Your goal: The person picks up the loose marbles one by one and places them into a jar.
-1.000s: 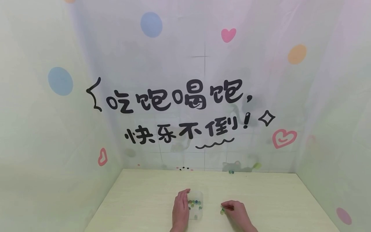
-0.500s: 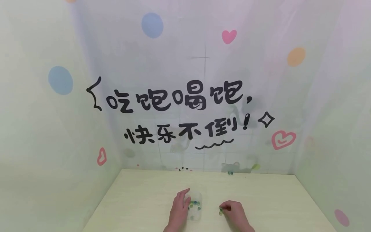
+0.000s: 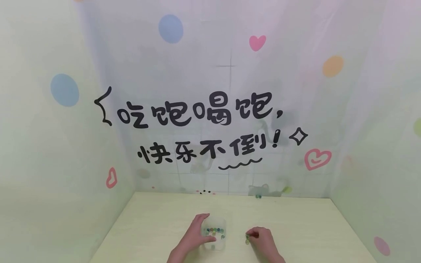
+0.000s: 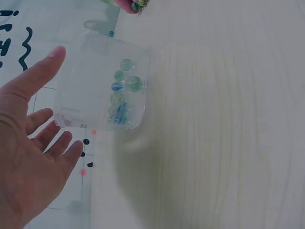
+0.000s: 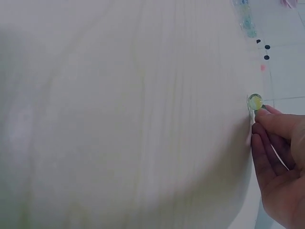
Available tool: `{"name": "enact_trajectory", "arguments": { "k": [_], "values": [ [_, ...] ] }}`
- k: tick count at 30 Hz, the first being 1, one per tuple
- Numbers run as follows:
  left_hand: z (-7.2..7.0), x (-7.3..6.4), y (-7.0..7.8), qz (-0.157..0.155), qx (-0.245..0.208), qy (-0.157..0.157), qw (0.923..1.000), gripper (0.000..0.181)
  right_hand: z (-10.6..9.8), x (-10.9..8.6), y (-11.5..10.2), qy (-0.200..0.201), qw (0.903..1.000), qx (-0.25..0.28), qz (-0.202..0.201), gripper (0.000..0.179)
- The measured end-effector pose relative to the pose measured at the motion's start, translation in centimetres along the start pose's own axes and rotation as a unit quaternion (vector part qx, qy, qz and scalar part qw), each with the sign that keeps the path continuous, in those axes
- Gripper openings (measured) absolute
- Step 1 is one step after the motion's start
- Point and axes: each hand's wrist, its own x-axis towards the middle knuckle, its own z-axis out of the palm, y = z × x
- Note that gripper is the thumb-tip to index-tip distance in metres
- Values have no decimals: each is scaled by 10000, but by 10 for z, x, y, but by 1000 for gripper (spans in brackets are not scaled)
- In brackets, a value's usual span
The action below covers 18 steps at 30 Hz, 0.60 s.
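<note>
A clear plastic box (image 3: 215,248) with several coloured glass marbles (image 4: 134,84) in it sits on the table left of centre. My left hand (image 3: 194,233) lies along the box's left side, thumb spread away from the fingers. In the left wrist view its fingers are loosely extended right by the box wall. To the right of the box, my right hand (image 3: 263,241) pinches a green marble (image 4: 135,6) between thumb and fingertips. A yellow-green marble (image 5: 256,101) shows right at those fingertips, close against the pinched one.
Two small dark green marbles (image 3: 258,196) lie at the table's back edge by the wall. The pale wooden table (image 3: 296,226) is enclosed by printed cloth walls (image 3: 158,73) at the back and both sides.
My left hand has shifted left and spread its thumb away from its fingers, showing more marbles in the box. The right hand stays beside the box, still pinching.
</note>
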Motion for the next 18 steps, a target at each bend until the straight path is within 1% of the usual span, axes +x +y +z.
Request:
{"name": "enact_trajectory", "arguments": {
  "k": [2, 6, 9, 14, 18],
  "values": [
    [-2, 0, -1, -23, -121, -70, 9999, 88, 0, 0, 0, -3, 10000, -8, 12, 16],
    [-6, 2, -3, -181, -306, -210, 9991, 89, -2, -2, -3, 60, 10000, -12, 46, 15],
    [-7, 3, -3, -299, -272, -273, 9988, 87, -6, -4, -5, 146, 9999, 17, 11, 15],
    [-10, 5, -2, -341, -206, -348, 9986, 85, -9, -5, -6, 196, 9997, 110, -121, 14],
    [-11, 5, -3, -379, -235, -291, 9986, 82, -9, -2, -9, 277, 9992, 193, -229, 14]
  ]
}}
